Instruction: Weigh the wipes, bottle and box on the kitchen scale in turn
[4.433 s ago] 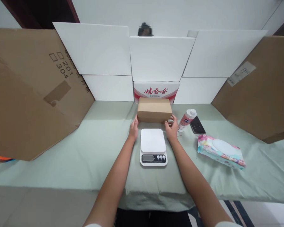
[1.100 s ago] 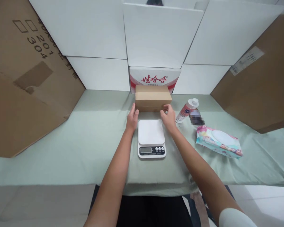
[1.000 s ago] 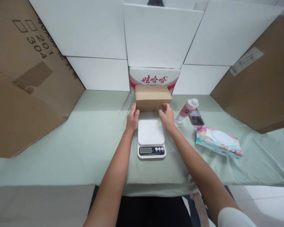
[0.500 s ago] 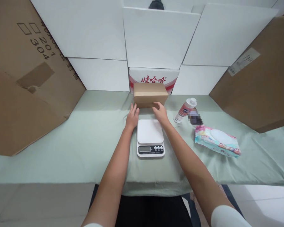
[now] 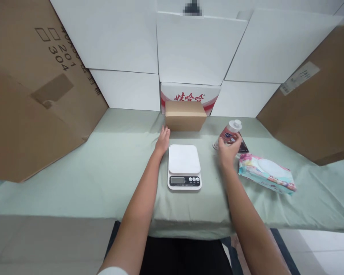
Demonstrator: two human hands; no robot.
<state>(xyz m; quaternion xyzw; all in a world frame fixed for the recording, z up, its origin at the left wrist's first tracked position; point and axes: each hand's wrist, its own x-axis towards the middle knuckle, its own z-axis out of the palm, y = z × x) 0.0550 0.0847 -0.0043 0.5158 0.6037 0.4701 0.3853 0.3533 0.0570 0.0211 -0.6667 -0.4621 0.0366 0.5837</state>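
Observation:
My right hand (image 5: 228,152) is around the lower part of a pink-and-white bottle (image 5: 227,133) with a white cap, thumb on its left side and fingers on its right. My left hand (image 5: 162,140) rests on the cloth with fingers stretched out, holding nothing, near the lower left corner of a small brown cardboard box (image 5: 185,123). Between my forearms lies a white kitchen scale (image 5: 184,160) with a bare platform and a dark display panel. Partly hidden behind my right hand is a dark flat packet (image 5: 243,147).
A pack of wet wipes (image 5: 266,172) lies right of my right forearm. Large cardboard panels stand at the left (image 5: 46,114) and right (image 5: 318,107). White boxes (image 5: 200,49) form a wall behind the green-clothed table (image 5: 117,152).
My right hand has moved right, from the front of the cardboard box to the bottle, and closed around it. My left hand stays beside the box. The view has shifted slightly.

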